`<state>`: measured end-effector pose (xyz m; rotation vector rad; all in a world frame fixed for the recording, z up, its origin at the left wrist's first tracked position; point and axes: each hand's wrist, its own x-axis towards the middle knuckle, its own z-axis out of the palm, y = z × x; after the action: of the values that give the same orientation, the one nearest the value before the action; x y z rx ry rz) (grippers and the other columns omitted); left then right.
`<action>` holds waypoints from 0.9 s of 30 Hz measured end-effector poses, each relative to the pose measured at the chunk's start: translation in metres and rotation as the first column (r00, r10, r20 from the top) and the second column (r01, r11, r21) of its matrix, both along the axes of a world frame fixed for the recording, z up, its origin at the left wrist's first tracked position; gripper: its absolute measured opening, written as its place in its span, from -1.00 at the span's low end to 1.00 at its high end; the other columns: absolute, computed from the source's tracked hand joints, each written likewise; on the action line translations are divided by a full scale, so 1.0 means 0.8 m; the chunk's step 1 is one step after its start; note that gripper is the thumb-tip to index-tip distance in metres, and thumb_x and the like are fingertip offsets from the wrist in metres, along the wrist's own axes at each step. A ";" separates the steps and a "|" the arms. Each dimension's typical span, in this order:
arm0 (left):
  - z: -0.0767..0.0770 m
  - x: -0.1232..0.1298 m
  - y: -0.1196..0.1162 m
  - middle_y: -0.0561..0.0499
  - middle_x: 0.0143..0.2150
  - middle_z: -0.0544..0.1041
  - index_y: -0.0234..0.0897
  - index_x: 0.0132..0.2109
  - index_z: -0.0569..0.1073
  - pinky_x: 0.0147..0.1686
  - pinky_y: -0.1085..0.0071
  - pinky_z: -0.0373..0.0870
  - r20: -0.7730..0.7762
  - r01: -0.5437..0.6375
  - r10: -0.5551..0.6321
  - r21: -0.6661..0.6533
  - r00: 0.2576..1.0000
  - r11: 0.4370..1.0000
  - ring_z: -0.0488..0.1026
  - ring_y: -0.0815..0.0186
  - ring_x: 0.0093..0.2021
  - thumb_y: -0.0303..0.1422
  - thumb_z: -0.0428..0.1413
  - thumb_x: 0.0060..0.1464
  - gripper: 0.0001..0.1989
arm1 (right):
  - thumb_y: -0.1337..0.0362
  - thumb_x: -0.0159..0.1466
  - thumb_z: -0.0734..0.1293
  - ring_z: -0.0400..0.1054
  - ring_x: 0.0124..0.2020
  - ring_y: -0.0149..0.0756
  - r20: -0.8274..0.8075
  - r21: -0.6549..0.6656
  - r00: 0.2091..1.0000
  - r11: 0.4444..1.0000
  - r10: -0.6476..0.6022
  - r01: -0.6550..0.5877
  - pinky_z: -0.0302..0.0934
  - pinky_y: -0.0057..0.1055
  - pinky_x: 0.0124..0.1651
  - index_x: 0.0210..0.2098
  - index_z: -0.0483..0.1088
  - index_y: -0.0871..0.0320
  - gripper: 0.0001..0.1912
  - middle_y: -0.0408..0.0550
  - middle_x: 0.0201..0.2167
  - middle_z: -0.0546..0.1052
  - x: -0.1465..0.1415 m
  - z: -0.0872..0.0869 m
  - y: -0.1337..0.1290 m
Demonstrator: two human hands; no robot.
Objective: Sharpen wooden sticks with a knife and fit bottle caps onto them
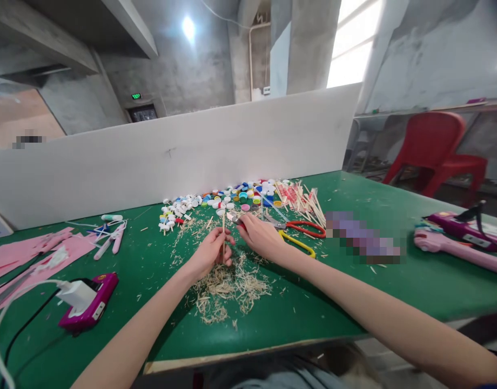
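Note:
Near the middle of the green table (313, 308), my left hand (216, 247) is closed around a thin wooden stick (223, 229) that stands upright. Just to its right, my right hand (256, 233) has its fingers pressed together on a small blade-like tool (234, 218), mostly hidden by the fingers. The tool's tip is close to the stick's upper part. Pale wood shavings (228, 289) lie in a heap below both hands. Behind the hands are many bottle caps (243, 196) in mixed colours.
Red-handled scissors (307, 229) and a yellow handle (299, 244) lie right of my right hand, near bundled sticks (301, 200). Pink sheets (25, 251), a glue gun (111, 240) and a purple power strip (90, 305) are left. A white partition (171, 162) stands behind.

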<state>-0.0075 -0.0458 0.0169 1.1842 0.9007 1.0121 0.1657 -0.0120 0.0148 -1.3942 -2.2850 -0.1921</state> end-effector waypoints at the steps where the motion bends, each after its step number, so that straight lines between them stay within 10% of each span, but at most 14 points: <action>1: 0.001 0.003 -0.003 0.10 -0.31 0.40 -0.21 -0.14 0.22 -0.65 0.55 0.26 -0.003 0.007 -0.007 -0.006 1.000 1.000 0.23 0.56 -0.61 -0.18 0.09 0.17 -0.74 | 0.11 0.36 0.29 0.40 -0.13 -0.31 0.007 -0.002 1.000 1.000 0.012 -0.012 0.38 -0.26 -0.12 0.05 0.36 0.20 -0.64 0.00 -0.05 0.45 0.000 -0.001 -0.002; 8: -0.002 0.015 -0.011 0.24 -0.50 0.15 -0.14 -0.16 0.20 -0.78 0.67 -0.12 -0.112 0.018 -0.023 -0.045 0.993 0.999 -0.07 0.59 -0.70 -0.26 0.01 0.15 -0.85 | 0.11 0.36 0.28 0.40 -0.16 -0.33 0.028 -0.016 1.000 1.000 -0.010 0.011 0.38 -0.28 -0.15 0.03 0.36 0.21 -0.65 -0.01 -0.08 0.46 0.000 0.005 -0.019; 17: -0.020 0.022 -0.013 0.25 -0.54 0.10 -0.15 -0.31 0.11 -0.79 0.63 -0.14 -0.169 0.015 -0.011 0.021 0.986 1.000 -0.05 0.58 -0.69 0.14 0.10 0.04 -0.50 | 0.09 0.37 0.27 0.41 -0.19 -0.33 0.099 -0.103 0.995 0.994 -0.009 0.020 0.38 -0.28 -0.16 0.01 0.37 0.21 -0.65 -0.02 -0.12 0.47 0.003 0.006 -0.023; 27: -0.019 0.022 -0.012 0.24 -0.57 0.04 -0.18 -0.27 0.19 -0.78 0.61 -0.11 -0.181 -0.042 0.059 0.096 0.982 0.994 -0.05 0.56 -0.70 0.05 -0.02 0.19 -0.62 | 0.07 0.38 0.26 0.41 -0.21 -0.33 0.145 -0.104 0.989 0.993 -0.033 0.049 0.38 -0.29 -0.17 0.01 0.37 0.22 -0.63 -0.02 -0.16 0.49 -0.001 0.008 -0.026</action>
<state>0.0104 -0.0552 0.0013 1.3552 1.0427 1.0054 0.1646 -0.0330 0.0212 -1.5276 -2.4158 -0.1903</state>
